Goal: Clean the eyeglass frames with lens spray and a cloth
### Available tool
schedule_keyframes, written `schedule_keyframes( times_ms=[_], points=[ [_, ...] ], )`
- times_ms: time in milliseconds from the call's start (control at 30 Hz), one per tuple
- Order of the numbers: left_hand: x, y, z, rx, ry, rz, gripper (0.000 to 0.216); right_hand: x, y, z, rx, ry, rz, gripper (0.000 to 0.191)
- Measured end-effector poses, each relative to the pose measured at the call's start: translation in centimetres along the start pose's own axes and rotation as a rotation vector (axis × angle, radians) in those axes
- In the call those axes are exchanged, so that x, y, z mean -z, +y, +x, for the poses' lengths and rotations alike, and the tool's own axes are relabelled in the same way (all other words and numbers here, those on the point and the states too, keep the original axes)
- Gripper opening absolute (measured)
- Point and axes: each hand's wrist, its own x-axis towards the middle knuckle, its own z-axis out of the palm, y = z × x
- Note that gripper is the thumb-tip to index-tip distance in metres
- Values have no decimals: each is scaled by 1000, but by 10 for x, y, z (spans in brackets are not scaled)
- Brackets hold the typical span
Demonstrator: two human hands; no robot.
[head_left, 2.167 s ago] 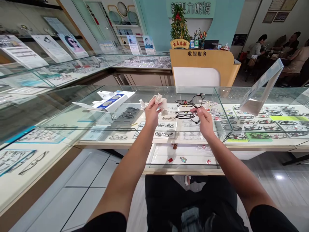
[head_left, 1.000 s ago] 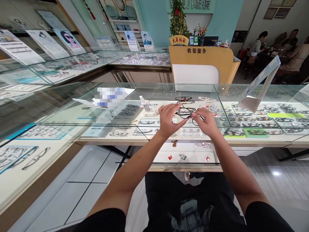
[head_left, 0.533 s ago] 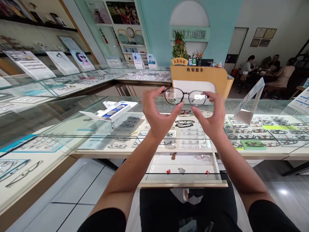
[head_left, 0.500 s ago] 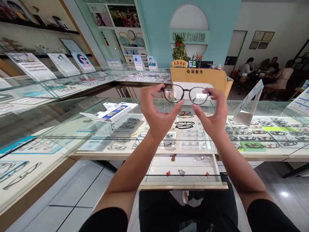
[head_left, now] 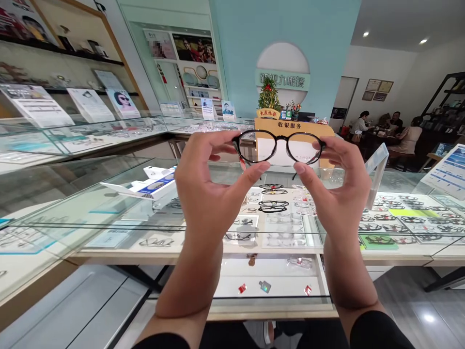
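Observation:
A pair of black round-framed glasses (head_left: pixel 281 137) is raised in front of me, lenses facing me, above the glass counter. My left hand (head_left: pixel 214 184) pinches the frame at its left end, fingers behind and thumb below the left lens. The right end is gripped by my right hand (head_left: pixel 336 179), its thumb under the right lens. The glasses' arms are mostly hidden behind the frame and my hands. Below them, several black frames (head_left: pixel 273 206) lie inside the display case.
A glass display counter (head_left: pixel 109 194) runs across in front. An open drawer (head_left: pixel 276 308) under it holds small tags. A white and blue box (head_left: pixel 154 183) and a clear stand (head_left: pixel 378 174) rest on the glass. Several people (head_left: pixel 395 121) sit at the back right.
Both hands have brought the glasses closer to my head, so they look larger. My view has tipped upward, showing more of the ceiling at the right.

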Motion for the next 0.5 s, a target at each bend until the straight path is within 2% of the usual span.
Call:
schedule_keyframes(
  times_ms=[267, 500],
  points=[
    [5, 8, -2, 11, -16, 109, 50, 6, -2, 1, -110, -56, 49, 34],
    [7, 9, -3, 22, -13, 108, 45, 10, -5, 1, -95, -91, 20, 31]
  ],
)
